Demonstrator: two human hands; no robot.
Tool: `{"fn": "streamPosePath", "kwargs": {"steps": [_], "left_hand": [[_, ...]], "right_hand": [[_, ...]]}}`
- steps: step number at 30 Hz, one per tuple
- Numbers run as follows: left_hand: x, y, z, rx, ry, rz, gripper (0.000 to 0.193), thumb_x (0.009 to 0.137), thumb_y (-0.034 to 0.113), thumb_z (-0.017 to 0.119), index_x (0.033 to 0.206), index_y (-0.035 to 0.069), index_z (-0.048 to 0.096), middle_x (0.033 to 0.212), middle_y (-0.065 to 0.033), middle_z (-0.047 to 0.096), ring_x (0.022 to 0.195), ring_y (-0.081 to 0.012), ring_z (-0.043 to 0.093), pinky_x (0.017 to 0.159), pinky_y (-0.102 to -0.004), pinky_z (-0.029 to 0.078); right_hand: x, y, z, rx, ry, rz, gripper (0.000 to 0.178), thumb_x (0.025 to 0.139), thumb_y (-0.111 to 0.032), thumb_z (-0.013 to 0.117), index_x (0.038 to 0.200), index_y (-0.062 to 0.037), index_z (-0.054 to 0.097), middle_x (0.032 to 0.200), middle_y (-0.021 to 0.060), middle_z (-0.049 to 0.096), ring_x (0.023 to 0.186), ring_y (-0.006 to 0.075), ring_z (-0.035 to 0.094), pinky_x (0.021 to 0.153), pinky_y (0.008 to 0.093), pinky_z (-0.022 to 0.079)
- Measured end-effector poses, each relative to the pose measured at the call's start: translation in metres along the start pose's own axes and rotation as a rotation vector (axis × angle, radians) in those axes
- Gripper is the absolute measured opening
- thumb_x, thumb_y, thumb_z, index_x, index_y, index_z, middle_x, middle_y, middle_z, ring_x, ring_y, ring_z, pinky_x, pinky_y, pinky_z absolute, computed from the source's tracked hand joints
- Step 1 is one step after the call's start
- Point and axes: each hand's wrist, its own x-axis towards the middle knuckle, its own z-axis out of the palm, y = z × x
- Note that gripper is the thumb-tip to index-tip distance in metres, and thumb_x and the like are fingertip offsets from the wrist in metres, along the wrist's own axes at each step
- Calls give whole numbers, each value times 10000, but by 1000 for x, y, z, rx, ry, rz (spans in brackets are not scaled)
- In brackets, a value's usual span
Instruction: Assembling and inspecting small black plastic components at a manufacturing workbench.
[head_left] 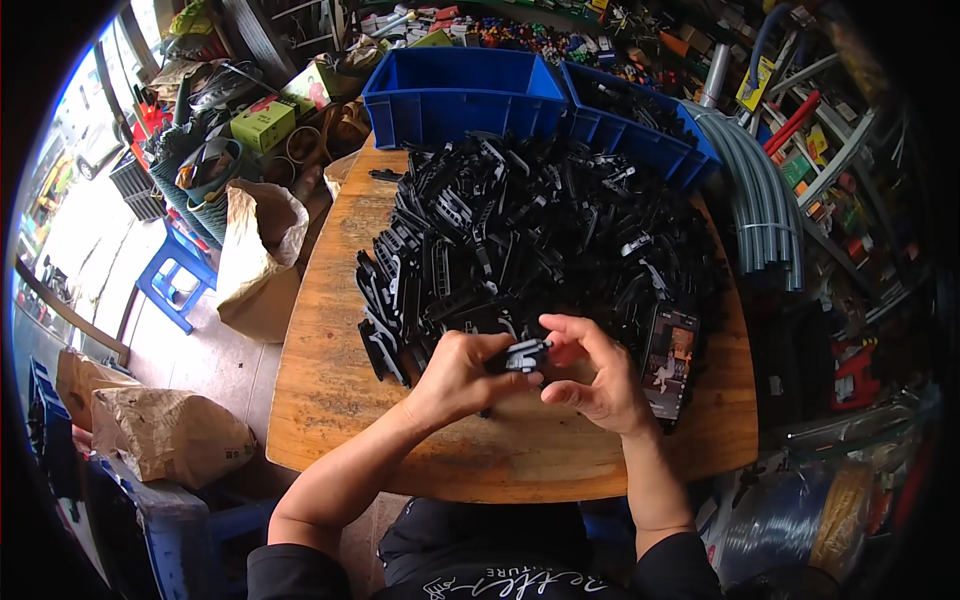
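Cluttered workshop, shelves of hardware at the back, round wooden table [330, 400] in the middle. Far left: blue plastic stool [175, 280] on the floor, brown paper sacks [165, 432] near the table edge, another open sack [255, 250] beside the table. Left hand [455, 375] is closed around a small black plastic part [525, 355], thumb and fingers pinching it from the left, held just above the table in front of the body. Right hand [595, 375] meets it from the other side, fingertips curled onto the same part, so both hands grip the one piece between them. Big heap of matching black plastic parts [530, 230] right behind the hands, covering most of the tabletop. Two blue bins [450, 90] behind the heap; the right one holds more black parts. Phone [668, 362] lies on the table, screen lit, just right of the right hand. Grey pipes [765, 210] bundled at the far right. To do this well, my read: keep the left hand as the fixed clamp, let the right fingertips do the alignment, hold the piece square and press evenly; work clear of the heap so nothing snags.
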Motion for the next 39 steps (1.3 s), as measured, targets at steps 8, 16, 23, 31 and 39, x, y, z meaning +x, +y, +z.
{"fn": "streamPosePath", "kwargs": {"steps": [8, 16, 23, 31, 39], "left_hand": [[-1, 3, -7, 20, -367, -77, 235, 753, 188, 722, 832, -18, 642, 576, -73, 585, 467, -134, 560, 459, -269, 455], [2, 9, -15, -448, 53, -286, 268, 815, 243, 678, 924, 0, 649, 513, -12, 539, 430, -62, 484, 416, -195, 353], [1, -1, 5, -464, -23, -353, 343, 843, 160, 645, 1114, -37, 571, 883, -86, 642, 759, -113, 600, 618, -242, 492], [5, -5, -4, -947, -91, -408, 403, 779, -29, 524, 1181, -13, 495, 939, -158, 643, 715, -186, 633, 671, -293, 518], [4, -11, -4, -933, -130, -379, 336, 746, -28, 530, 1082, -28, 552, 905, -138, 648, 692, -181, 624, 649, -277, 513]], "right_hand": [[1, 8, 12, -218, -20, -267, 258, 786, -191, 708, 961, -39, 594, 722, 66, 575, 644, 155, 568, 583, 258, 472], [-4, 26, -7, -492, -166, 83, 257, 746, -85, 714, 946, -22, 565, 792, 94, 593, 716, 186, 605, 605, 296, 495], [-5, 11, 3, -551, 34, -143, 218, 703, -22, 705, 862, -18, 556, 786, 89, 574, 740, 225, 594, 635, 321, 493], [5, 35, -26, -919, 173, -21, 220, 752, -122, 694, 942, -42, 617, 899, 61, 606, 889, 244, 531, 785, 370, 415], [-2, 53, -13, -998, -101, -7, 194, 772, -221, 671, 920, -98, 644, 903, 13, 553, 942, 214, 475, 846, 357, 339]]}}
